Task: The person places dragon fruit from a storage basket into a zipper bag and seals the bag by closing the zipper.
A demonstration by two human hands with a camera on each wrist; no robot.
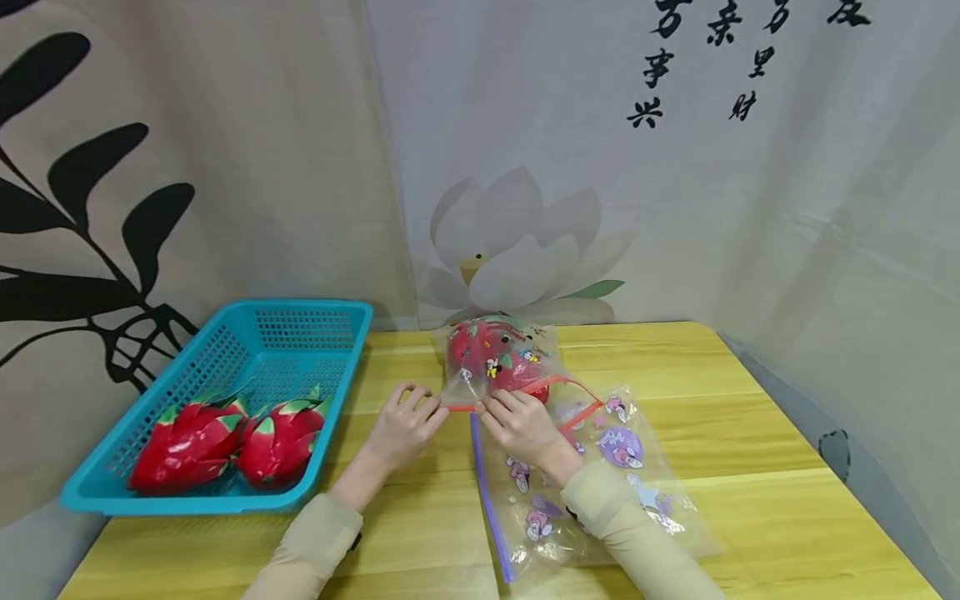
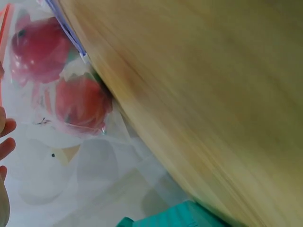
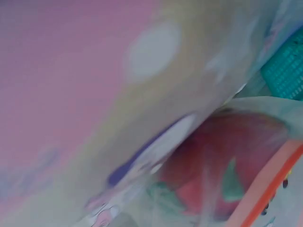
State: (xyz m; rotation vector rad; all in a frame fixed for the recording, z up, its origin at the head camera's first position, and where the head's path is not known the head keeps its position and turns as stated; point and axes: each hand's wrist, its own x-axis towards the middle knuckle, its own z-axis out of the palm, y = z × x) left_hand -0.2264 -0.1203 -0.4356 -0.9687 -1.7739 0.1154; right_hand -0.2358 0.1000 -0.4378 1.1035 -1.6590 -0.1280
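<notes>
A clear zip bag [image 1: 465, 379] with a red zip edge and small cartoon prints holds red dragon fruits [image 1: 483, 343]. In the left wrist view two dragon fruits [image 2: 81, 105] show through its plastic. My left hand [image 1: 402, 427] pinches the left end of the red zip edge [image 1: 459, 408]. Close by, my right hand [image 1: 525, 427] pinches the same edge; to its right the strip stands in a loop. Under my right hand and forearm lies a second clear bag [image 1: 540, 546], flat, with a purple zip edge and purple cartoon prints.
On the left of the wooden table [image 1: 420, 542] stands a blue plastic basket [image 1: 300, 333] with two dragon fruits [image 1: 197, 446] in its near part. A printed cloth [image 1: 300, 150] hangs behind the table's back edge.
</notes>
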